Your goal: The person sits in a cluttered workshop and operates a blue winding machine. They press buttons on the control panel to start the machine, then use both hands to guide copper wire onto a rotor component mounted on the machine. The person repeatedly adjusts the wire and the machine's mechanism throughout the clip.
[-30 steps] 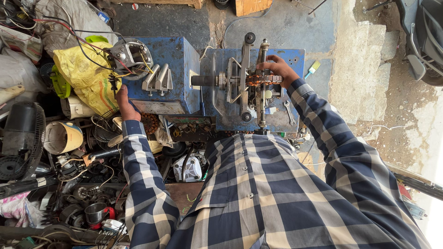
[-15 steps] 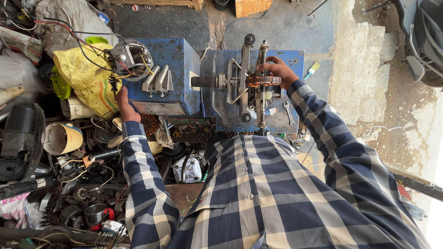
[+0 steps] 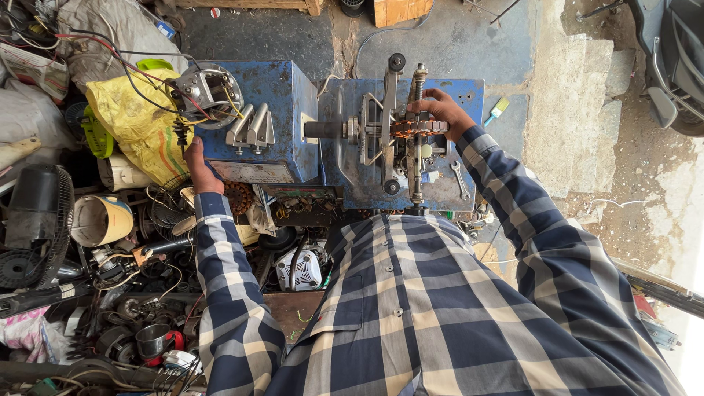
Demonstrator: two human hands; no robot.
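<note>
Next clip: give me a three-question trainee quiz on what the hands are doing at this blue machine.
1. True or false: the right hand rests on the copper-wound part mounted on the machine's frame.
2. Which hand is at the blue box's left edge, below the round motor part?
3. What lies just left of the blue box? A) yellow bag B) red bucket C) green crate

Key: 1 true; 2 the left hand; 3 A.

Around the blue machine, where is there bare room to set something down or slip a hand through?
Bare concrete floor lies beyond the blue machine, up to the stone step. The machine's flat top beside the left hand is partly free. Crowded: the scrap pile left of the body, and the winding frame where the right hand rests.
</note>
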